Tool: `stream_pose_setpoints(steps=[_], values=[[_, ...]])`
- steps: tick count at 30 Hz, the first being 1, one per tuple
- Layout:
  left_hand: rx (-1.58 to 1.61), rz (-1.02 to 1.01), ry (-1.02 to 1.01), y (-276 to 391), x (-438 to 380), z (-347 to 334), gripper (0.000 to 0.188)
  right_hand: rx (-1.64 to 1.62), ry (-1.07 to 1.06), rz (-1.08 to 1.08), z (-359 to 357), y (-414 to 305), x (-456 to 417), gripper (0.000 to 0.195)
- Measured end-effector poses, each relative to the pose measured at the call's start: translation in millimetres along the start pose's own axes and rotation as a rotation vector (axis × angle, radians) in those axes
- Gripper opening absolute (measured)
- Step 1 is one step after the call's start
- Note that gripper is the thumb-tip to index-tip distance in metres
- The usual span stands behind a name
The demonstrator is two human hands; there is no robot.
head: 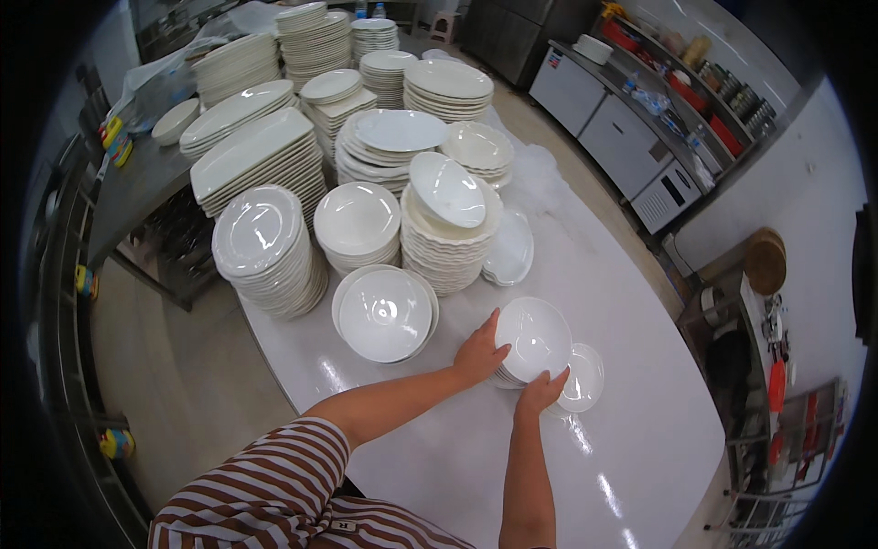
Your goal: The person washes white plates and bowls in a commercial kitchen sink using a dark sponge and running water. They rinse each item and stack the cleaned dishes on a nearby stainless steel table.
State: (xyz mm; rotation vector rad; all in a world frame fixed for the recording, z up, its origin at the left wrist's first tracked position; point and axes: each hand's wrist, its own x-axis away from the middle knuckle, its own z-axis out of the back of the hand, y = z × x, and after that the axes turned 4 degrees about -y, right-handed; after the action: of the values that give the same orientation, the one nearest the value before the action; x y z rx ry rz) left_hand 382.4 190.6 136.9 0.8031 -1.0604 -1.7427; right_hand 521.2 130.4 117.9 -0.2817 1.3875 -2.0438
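A stack of round white bowls or deep plates [534,337] stands on the white tabletop [439,439] before me. My left hand [480,350] grips the left side of its rim, thumb on top. My right hand [542,392] grips the rim at the near right. Partly behind my right hand lies a smaller white round dish [583,379]. To the left stand nested white bowls [385,314]. Beyond them rises a tall stack of wavy-edged white dishes [449,257] with an oval bowl [447,190] tilted on top.
Many stacks of white plates [257,230] and oblong platters [250,154] crowd the table's far left. Clear plastic [542,175] lies by its far right edge. A steel bench [130,199] is at left, a metal rack [748,384] at right, and a counter with cabinets [624,141] behind.
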Motion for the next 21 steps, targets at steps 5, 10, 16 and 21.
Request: stream_pose_setpoints(steps=[5,10,16,21], values=[[0.118,0.053,0.002,2.0,-3.6,0.8,0.072,-0.121,0.024,-0.071,-5.7,1.8,-3.2,0.045],[0.154,0.103,0.073,-2.8,-4.9,-9.1,0.071,-0.123,0.118,-0.068,-14.7,-3.4,4.9,0.042],[0.174,0.142,0.011,6.4,-3.9,-0.9,0.072,0.129,0.153,-0.019,-12.1,-5.5,8.3,0.043],[0.144,0.107,0.039,-2.1,-1.5,-6.3,0.073,0.172,0.151,-0.120,-16.4,-3.0,6.5,0.043]])
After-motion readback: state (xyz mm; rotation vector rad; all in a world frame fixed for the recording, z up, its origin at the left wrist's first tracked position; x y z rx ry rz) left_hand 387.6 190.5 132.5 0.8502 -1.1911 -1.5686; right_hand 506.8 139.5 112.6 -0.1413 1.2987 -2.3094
